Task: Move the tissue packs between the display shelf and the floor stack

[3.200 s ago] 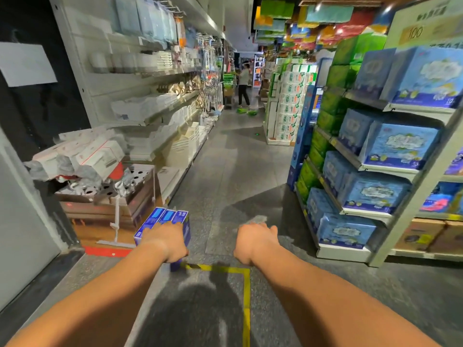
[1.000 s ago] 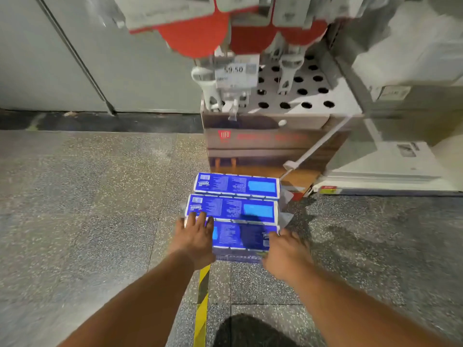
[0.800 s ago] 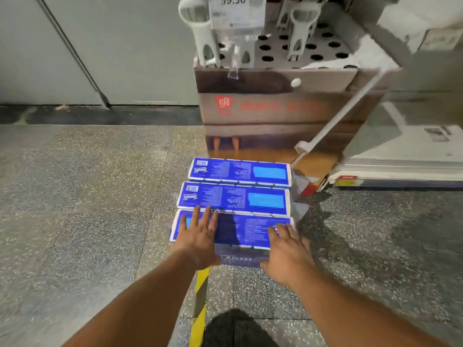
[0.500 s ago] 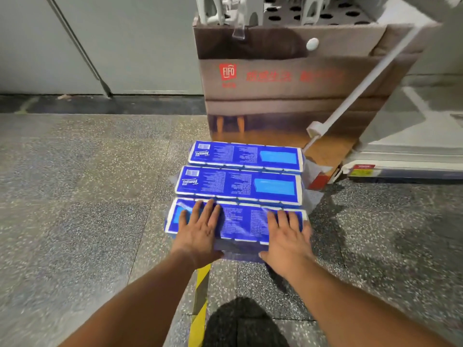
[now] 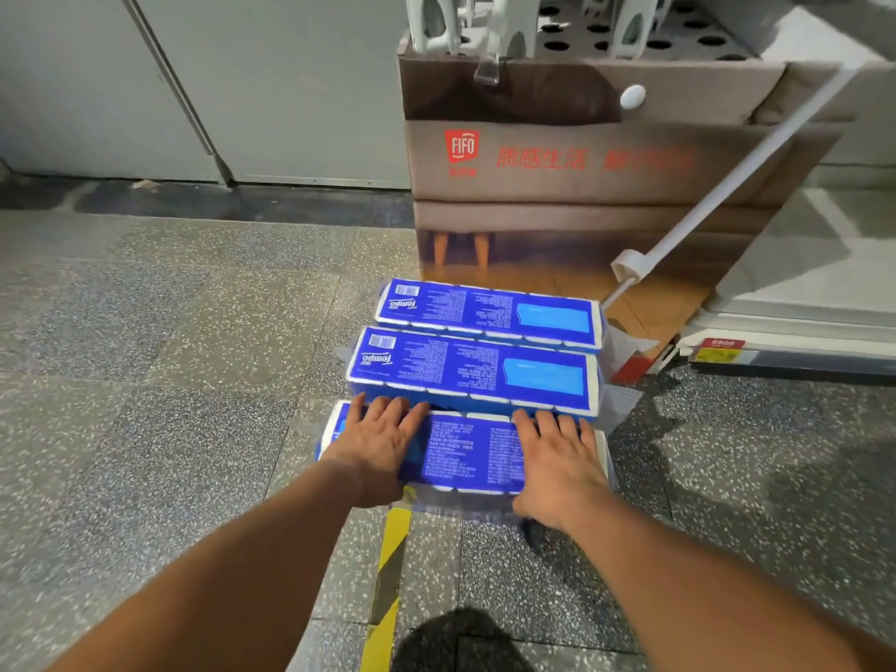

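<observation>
Two hands lie flat on the nearest tissue pack point(image 5: 472, 455), our left hand point(image 5: 376, 446) at its left end, our right hand point(image 5: 557, 460) at its right end, fingers straight and pressing, gripping nothing. We see this pack on the floor point(image 5: 169, 380) over a yellow-black tape line point(image 5: 390, 565). Just beyond lie a second pack point(image 5: 477, 368) and a third pack point(image 5: 489, 310), side by side. Behind them stands a brown cardboard display point(image 5: 572, 186), with a white rod point(image 5: 727, 172) leaning across it

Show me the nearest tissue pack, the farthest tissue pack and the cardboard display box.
nearest tissue pack point(image 5: 472, 455), head view, top face between the hands
farthest tissue pack point(image 5: 485, 310), head view, top face
cardboard display box point(image 5: 557, 196), head view, front wall
</observation>
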Tool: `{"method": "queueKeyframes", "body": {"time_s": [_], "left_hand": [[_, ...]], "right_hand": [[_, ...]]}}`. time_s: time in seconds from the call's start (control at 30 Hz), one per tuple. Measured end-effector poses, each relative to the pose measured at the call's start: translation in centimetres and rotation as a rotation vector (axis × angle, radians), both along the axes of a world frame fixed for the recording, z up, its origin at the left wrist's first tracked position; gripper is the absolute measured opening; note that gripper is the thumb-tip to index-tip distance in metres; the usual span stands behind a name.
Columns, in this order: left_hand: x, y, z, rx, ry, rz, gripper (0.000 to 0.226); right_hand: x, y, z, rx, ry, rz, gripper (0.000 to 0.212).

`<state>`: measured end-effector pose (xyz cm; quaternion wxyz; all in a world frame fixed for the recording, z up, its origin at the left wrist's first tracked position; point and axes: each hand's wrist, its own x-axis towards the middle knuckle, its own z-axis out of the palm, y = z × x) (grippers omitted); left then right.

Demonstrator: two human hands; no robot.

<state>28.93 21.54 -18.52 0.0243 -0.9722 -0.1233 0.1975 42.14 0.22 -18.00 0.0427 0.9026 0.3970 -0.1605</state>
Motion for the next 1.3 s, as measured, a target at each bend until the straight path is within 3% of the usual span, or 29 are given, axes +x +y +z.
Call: {"method": "queueKeyframes", "body": {"time_s": [0.13,0.27,0.67,0.83,1.07,1.3], "left_hand": [[-1.1,0.7,4.0,-0.073,-0.035,0.063,0.113],[-2.9,1.6,13.9,-0.085,-0.069,0.085,0.113],[-12.0,5.4,58.2,-0.027,-0.209,0.27,0.115],[-17.4,4.3,72.3,0.058,-0.249,0.411,0.118],[-27.7,1.3,80.3,0.056,-0.369,0.617,0.108],[-39.3,2.1,79.7,0.004,-0.343,0.833,0.109]], "right_hand": [[-0.1,0.4,4.8,0.003,0.011,0.028,0.117],[-1.3,1.5,15.1,-0.018,0.033,0.049,0.119],[-6.2,8.0,59.6,0.037,-0.01,0.275,0.121],[-9.3,10.0,72.6,0.085,-0.039,0.416,0.116],[-16.8,11.5,80.5,0.176,-0.074,0.617,0.109],[-26.8,17.7,80.8,0.127,-0.042,0.79,0.106]]}}
